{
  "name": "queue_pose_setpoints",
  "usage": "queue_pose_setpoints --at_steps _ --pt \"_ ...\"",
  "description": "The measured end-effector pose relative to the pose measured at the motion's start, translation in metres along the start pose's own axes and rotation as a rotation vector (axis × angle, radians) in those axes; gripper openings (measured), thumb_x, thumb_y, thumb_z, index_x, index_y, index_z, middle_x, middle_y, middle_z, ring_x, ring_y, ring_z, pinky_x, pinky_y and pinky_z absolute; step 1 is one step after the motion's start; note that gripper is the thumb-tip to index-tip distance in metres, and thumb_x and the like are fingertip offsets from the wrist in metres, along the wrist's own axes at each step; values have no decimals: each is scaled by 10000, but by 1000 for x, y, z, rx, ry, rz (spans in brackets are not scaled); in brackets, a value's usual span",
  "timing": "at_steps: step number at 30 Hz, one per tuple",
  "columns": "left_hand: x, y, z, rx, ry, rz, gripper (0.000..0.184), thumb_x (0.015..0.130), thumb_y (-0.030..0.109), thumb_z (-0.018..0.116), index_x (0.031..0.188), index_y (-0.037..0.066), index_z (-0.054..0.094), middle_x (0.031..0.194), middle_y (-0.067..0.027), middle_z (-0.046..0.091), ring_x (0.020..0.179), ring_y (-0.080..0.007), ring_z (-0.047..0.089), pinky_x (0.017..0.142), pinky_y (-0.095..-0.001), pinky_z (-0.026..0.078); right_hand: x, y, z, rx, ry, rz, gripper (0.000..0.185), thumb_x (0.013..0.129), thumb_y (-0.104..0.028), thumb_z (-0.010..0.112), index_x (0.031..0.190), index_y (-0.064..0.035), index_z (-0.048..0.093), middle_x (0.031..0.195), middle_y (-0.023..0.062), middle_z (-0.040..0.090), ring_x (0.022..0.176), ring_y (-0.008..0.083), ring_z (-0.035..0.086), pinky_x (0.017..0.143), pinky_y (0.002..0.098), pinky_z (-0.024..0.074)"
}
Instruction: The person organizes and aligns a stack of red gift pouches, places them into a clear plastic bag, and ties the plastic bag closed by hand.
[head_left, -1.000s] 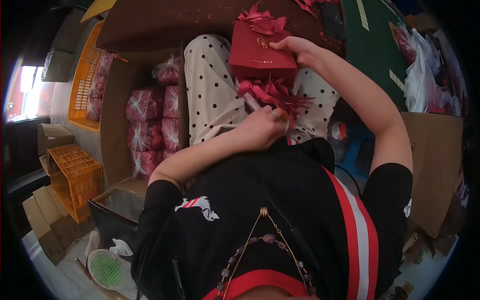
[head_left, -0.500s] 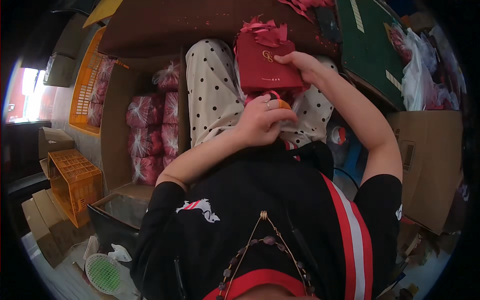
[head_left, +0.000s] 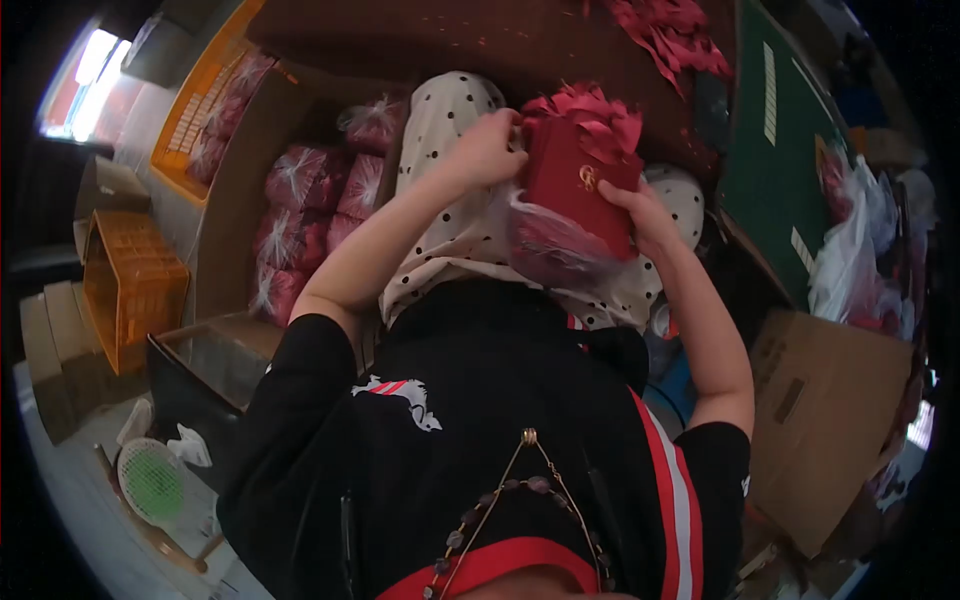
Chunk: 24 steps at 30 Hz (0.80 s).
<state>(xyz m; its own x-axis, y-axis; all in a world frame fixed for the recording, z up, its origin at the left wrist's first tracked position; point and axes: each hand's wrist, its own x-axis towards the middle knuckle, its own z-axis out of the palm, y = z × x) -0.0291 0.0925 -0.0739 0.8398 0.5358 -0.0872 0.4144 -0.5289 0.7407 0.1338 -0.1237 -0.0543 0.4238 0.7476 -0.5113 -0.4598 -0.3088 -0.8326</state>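
Red bag [head_left: 565,180] over dotted trousers [head_left: 447,115], clear plastic [head_left: 550,235] around its near end; right hand [head_left: 643,213] grasps red bag, thumb on its front; left hand [head_left: 487,152] curled at its left edge, can't tell if pinching anything; best keep right grip steady, ease plastic evenly round its corners, ribbons [head_left: 605,112] atop it uncrushed

Short-sleeved T-shirt [head_left: 480,365], black, with red neckband [head_left: 530,551]; plain black left sleeve [head_left: 300,365] and right sleeve [head_left: 712,455], the latter with a small white mark near its edge. Chest print [head_left: 405,398]: white animal-like figure, red stripes. Side stripe [head_left: 677,500]: red-white-red, running lengthwise on the right. Fine gold-coloured chain with ring-shaped pendant [head_left: 530,437]. Necklace of dark purplish beads [head_left: 538,485]. Trousers [head_left: 450,112], cream, black polka dots.
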Motion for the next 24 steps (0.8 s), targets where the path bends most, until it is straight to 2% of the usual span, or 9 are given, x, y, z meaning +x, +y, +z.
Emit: queue_pose_setpoints --at_steps 5,7,8,12,14,17,19,20,24 --pt "13 0 11 108 81 -128 600 793 140 668 1355 50 480 1183 -208 625 1103 -398 608 946 -460 497 -2 8 -2 10 10 -54 637 884 -169 747 1425 -37 437 1327 122 590 1165 230 592 1015 362 464" --pt "29 -9 4 121 -68 -24 579 785 148 677 1335 65 516 1136 -175 652 1113 -377 611 926 -459 507 0 8 -3 -15 6 -47 630 885 -168 746 1419 -33 442 1320 122 592 1163 232 591 1009 363 466" --pt "32 -5 -4 234 -105 -19 468 788 167 673 1247 103 611 1085 -123 682 1097 -338 627 903 -447 516 -1 7 -2 -34 28 -48 622 885 -168 746 1413 -30 446 1313 122 594 1161 234 591 1003 363 468" --pt "58 -5 -18 406 -142 -97 324 793 188 670 1111 130 701 1015 -106 684 1037 -322 643 867 -437 523 -6 5 6 -96 17 -96 628 874 -179 758 1403 -36 452 1308 140 590 1154 249 591 994 374 478" --pt "65 -4 -21 165 254 182 257 791 222 685 1029 140 735 957 -96 666 970 -304 642 837 -424 515 -8 5 11 -87 28 -101 703 860 -177 774 1438 -41 397 1330 147 568 1165 250 587 994 376 486" --pt "71 34 -25 -31 259 286 241 804 190 709 1023 90 718 912 -85 641 927 -262 629 820 -365 497 -15 6 21 -93 62 -134 807 841 -155 798 1477 -46 312 1363 151 534 1194 247 572 1001 378 490" --pt "78 43 -18 -373 143 369 226 826 103 703 1045 44 699 944 -78 650 952 -205 629 846 -326 492 -18 0 24 -120 56 -186 823 827 -131 809 1470 -30 305 1365 151 526 1216 242 556 1028 375 473" --pt "79 46 -22 -351 131 438 270 826 40 702 1096 30 682 992 -47 656 957 -152 615 855 -284 489 -17 3 20 -105 101 -186 823 827 -131 809 1470 -30 305 1365 151 526 1216 242 556 1028 375 473" --pt "71 70 -82 -578 -124 264 332 832 -22 698 1157 23 653 1032 -16 654 937 -100 613 817 -232 498 -18 9 20 -96 102 -233 839 805 -130 821 1451 17 307 1375 154 516 1261 242 523 1085 392 424"
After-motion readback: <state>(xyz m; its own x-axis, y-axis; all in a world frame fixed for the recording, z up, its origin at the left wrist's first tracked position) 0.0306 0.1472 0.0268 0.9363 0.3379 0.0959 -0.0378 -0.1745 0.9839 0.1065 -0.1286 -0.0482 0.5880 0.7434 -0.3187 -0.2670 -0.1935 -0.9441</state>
